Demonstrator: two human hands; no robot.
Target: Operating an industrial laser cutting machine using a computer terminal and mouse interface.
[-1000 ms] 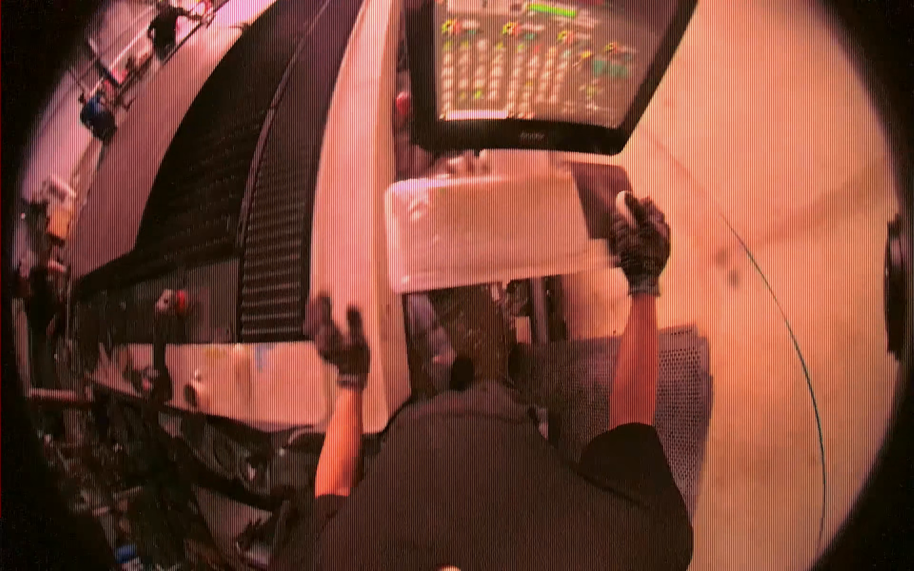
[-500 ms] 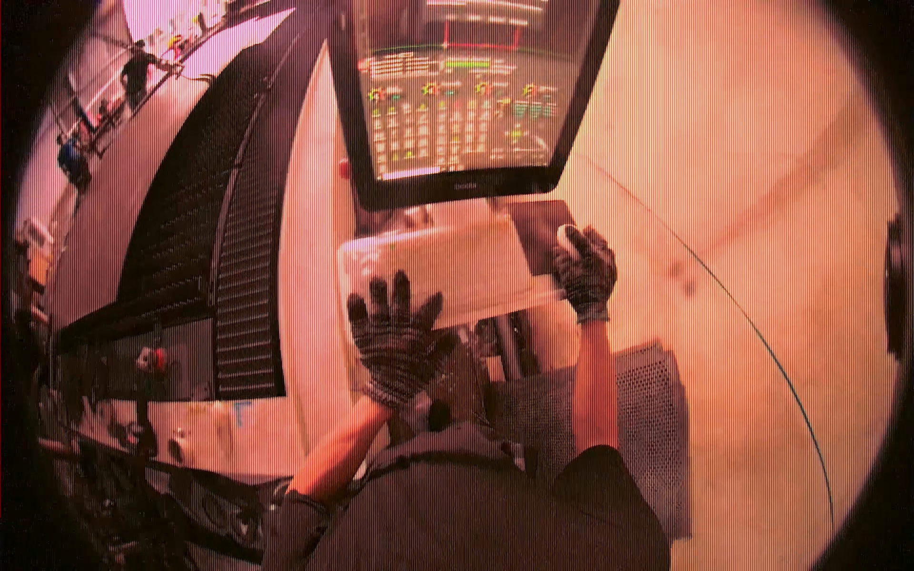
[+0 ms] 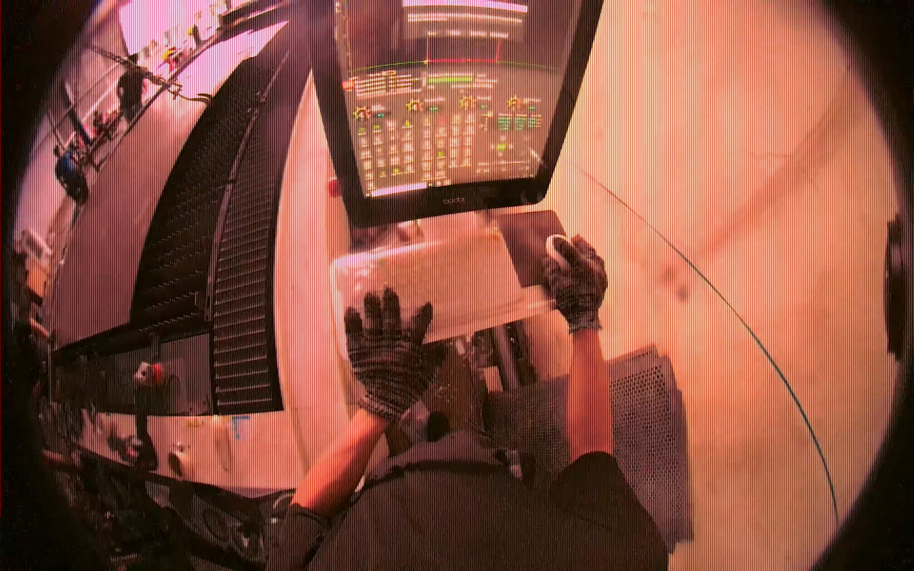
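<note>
My left hand (image 3: 388,352), in a dark knitted work glove, has its fingers spread over the near left edge of a pale keyboard that looks wrapped in clear film (image 3: 428,281). My right hand (image 3: 578,279), gloved the same way, is closed over a white computer mouse (image 3: 556,250). Under the mouse lies a dark mouse pad (image 3: 529,244), just right of the keyboard. A black-framed monitor (image 3: 443,124) stands beyond both, lit with rows of small icons and coloured lines.
A long machine with a dark slatted bed (image 3: 249,285) runs along my left. Perforated metal sheets (image 3: 643,419) lie low at my right. A thin dark line (image 3: 733,314) curves over the pale floor. Two people (image 3: 70,173) are at the far left.
The view has shifted slightly, so the monitor and keyboard sit a little lower and further left. My left hand stays spread at the keyboard, and my right hand keeps hold of the mouse.
</note>
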